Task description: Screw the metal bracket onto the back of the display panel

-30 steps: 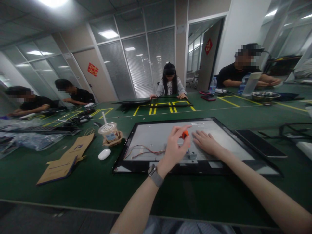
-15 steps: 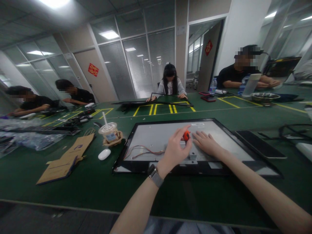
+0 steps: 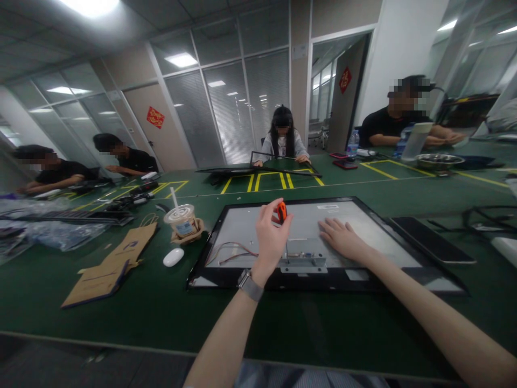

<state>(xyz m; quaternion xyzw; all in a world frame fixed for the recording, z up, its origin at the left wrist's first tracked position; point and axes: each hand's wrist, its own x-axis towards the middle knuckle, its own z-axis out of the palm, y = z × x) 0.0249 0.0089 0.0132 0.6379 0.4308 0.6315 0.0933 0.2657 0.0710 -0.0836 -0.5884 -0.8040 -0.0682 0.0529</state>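
A flat display panel (image 3: 238, 221) with a black frame lies back side up on the green table. My left hand (image 3: 272, 231) grips the orange and black handle of a screwdriver (image 3: 282, 211). Its thin shaft points down at the left part of a metal bracket (image 3: 305, 265) near the panel's front edge; whether the tip sits in a screw I cannot tell. Small connectors and a board show behind the bracket. My right hand (image 3: 341, 235) rests flat on the panel's back, fingers apart, right of the bracket. Thin cables (image 3: 232, 249) lie to the left, partly behind my left hand.
Left of the panel are a drink cup (image 3: 183, 220) in a carton holder, a white mouse-shaped case (image 3: 173, 257) and a paper bag (image 3: 115, 258). A black slab like a phone (image 3: 430, 240) lies on the right. Across the table, a person handles a black frame (image 3: 258, 171).
My left hand has moved left with the screwdriver, from the bracket's right part to its left part. More of the bracket shows now. My right hand has stayed in place.
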